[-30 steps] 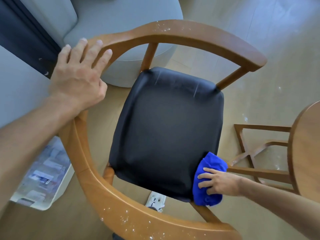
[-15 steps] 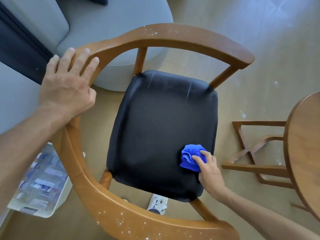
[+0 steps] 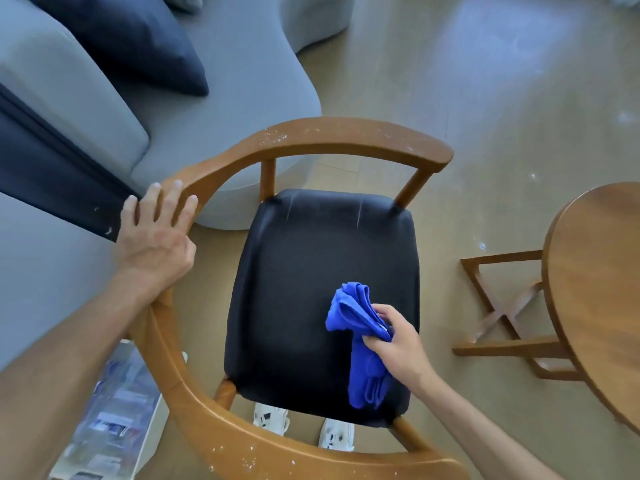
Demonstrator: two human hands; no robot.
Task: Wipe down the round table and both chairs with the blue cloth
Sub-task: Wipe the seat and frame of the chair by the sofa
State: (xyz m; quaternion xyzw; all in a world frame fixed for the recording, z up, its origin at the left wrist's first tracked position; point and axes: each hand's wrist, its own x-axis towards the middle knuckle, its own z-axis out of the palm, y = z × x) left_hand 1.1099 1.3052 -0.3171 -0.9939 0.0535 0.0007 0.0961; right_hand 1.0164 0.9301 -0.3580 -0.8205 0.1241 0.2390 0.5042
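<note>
Right hand pinches the bunched blue cloth at 4 o'clock on the black seat; left hand rests spread on the chair's armrest.

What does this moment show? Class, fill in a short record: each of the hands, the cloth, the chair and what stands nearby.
left hand: rests flat on the chair's wooden rail
right hand: grips the blue cloth
blue cloth: bunched, over the black seat
rail: white specks on it
nearby: round table at right, grey sofa behind
</note>
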